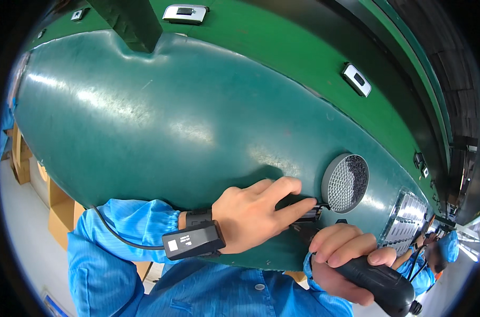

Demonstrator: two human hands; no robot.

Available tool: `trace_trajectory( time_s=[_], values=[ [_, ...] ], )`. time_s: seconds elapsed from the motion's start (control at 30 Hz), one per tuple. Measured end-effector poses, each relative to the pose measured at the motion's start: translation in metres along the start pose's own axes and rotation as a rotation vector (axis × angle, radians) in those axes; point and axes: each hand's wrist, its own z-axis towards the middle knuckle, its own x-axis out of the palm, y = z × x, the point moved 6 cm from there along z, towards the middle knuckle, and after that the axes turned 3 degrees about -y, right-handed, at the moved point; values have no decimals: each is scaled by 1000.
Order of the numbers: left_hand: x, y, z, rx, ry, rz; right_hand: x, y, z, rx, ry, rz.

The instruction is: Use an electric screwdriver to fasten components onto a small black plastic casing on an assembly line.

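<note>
Two hands worked: left hand (253,211) pinned a small, light, stiff black part (310,213); right hand (341,260) gripped a black tool handle (380,282).

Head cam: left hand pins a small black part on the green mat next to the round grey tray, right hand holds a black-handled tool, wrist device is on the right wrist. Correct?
One error: the black wrist device sits on the left wrist, not the right, as the head view shows. The rest stands: the left hand pins the small black part on the green mat beside the round grey tray, and the right hand holds the black-handled tool.
</note>
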Motion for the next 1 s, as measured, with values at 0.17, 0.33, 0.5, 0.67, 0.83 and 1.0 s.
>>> trace_trajectory(
  time_s=[0.17, 0.33, 0.5, 0.67, 0.83, 1.0],
  values=[
    [-3, -2, -2, 45, -86, -100, -9, 3, 3, 87, -96, 97],
    [2, -3, 1, 82, -57, -145, -19, 4, 9, 122, -119, 147],
    [-1, -6, 7, 95, -61, -190, -23, 5, 15, 115, -122, 181],
    [2, -6, 9, 118, -45, -209, -25, 6, 18, 112, -137, 179],
    [1, -6, 8, 117, -31, -212, -22, 4, 16, 89, -127, 188],
    [2, -5, 0, 119, -25, -225, -15, 6, 9, 76, -104, 162]
  ],
)
